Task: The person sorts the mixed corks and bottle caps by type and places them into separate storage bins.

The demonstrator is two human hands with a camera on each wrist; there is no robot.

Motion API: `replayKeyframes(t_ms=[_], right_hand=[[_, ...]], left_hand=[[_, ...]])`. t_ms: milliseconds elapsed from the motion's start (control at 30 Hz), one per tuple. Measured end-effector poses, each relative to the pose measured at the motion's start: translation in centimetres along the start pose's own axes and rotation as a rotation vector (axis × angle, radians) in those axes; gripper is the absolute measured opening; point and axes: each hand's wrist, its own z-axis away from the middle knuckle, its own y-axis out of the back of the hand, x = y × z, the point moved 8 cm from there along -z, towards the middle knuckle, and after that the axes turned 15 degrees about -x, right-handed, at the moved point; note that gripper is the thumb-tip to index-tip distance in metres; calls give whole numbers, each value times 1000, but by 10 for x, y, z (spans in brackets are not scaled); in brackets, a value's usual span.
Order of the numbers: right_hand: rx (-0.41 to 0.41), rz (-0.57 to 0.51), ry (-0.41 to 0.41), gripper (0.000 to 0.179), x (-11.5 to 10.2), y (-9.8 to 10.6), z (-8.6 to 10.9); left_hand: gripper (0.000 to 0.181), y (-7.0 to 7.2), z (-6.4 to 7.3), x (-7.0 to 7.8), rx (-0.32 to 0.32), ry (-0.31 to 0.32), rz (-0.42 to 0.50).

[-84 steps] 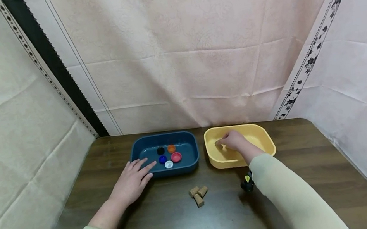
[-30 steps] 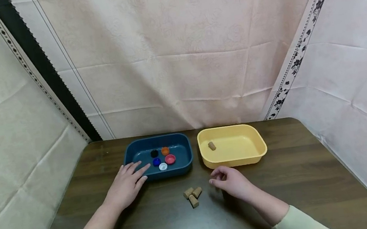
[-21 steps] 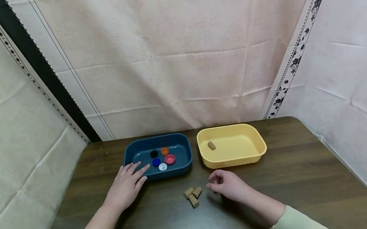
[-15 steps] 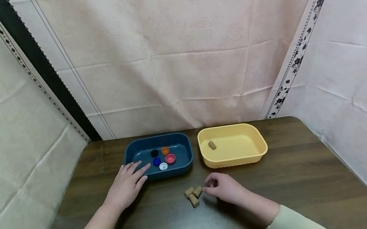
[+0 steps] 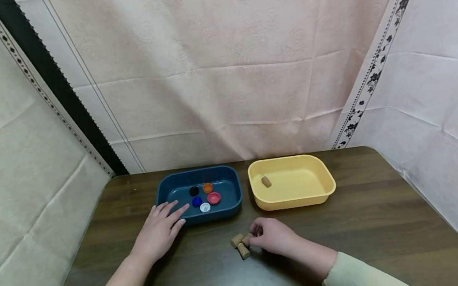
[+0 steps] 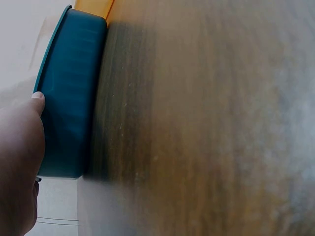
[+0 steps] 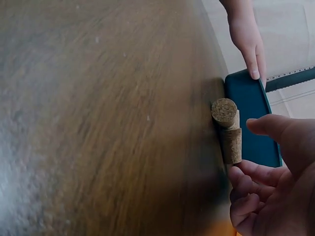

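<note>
Three corks lie bunched on the table: a left cork (image 5: 237,240), a front cork (image 5: 243,251) and a right cork (image 5: 247,239). My right hand (image 5: 274,237) is at the right cork, its thumb and fingers on either side. In the right wrist view, the thumb (image 7: 260,125) stands apart from the cork (image 7: 232,146), while a fingertip is close to its end. My left hand (image 5: 156,231) lies spread at the near left corner of the blue tray (image 5: 236,195); its thumb (image 6: 38,98) touches the rim in the left wrist view.
Inside the blue tray are black (image 5: 194,191), orange (image 5: 207,188), blue (image 5: 196,201), pink (image 5: 214,198) and white (image 5: 205,207) caps. A yellow tray (image 5: 294,202) to its right holds one cork (image 5: 266,181). A cloth backdrop (image 5: 213,91) rises behind the table.
My right hand left a cork in the yellow tray, drew back toward me, then moved left to the loose corks. The left hand stayed at the blue tray.
</note>
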Motion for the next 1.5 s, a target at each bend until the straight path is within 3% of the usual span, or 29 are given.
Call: replayKeyframes(t_ms=[300,900,1233,1500], right_hand=[[-7,73,-50,36,-1,-2,-4],[15,106,-14,27,-3,-3,-1],[3,87,-4,31,0,-2,0],[24,22,9,31,1,13,9]], left_hand=[[50,0,-2,2,3,-8,0],[50,-1,-4,4,2,-4,1],[50,0,-1,0,14,-1,5],[50,-1,0,-1,9,1,10]])
